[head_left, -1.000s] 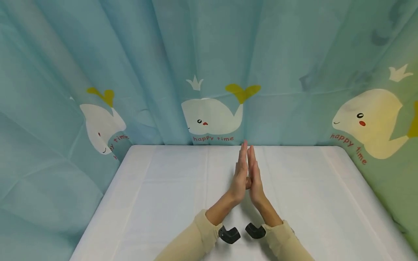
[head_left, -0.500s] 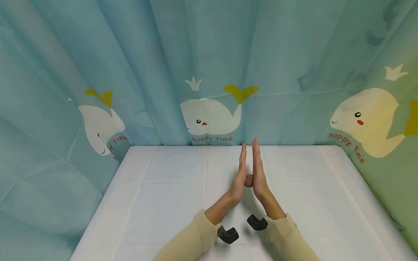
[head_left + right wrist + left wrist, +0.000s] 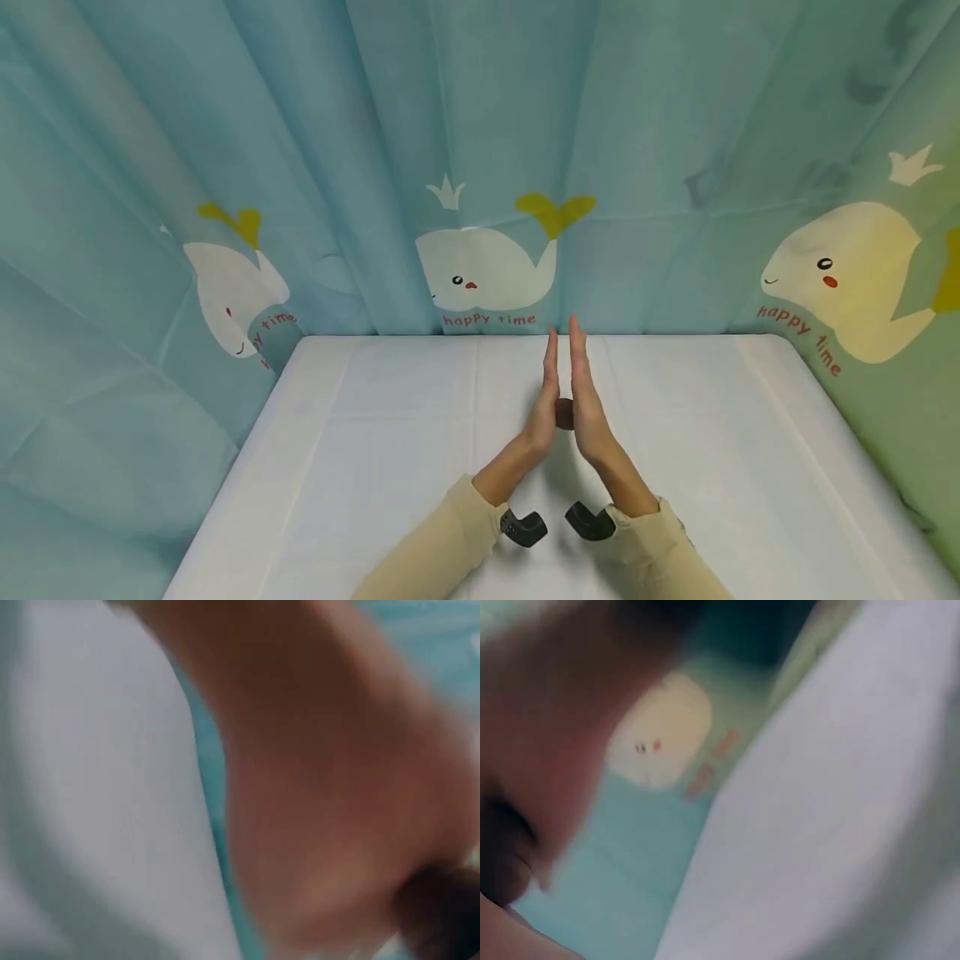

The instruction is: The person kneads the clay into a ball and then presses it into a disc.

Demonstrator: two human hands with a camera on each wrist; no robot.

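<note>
While left hand [image 3: 546, 406] and right hand [image 3: 585, 400] stand flat, one brown lump [image 3: 565, 414], perhaps clay, sits between two palms.

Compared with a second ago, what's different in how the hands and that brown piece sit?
The right hand slid forward; its fingertips now reach past those of the left hand, which shifted slightly left. The brown piece also moved slightly left and looks darker. Nothing was picked up or let go: it is still between the straight-fingered hands.
</note>
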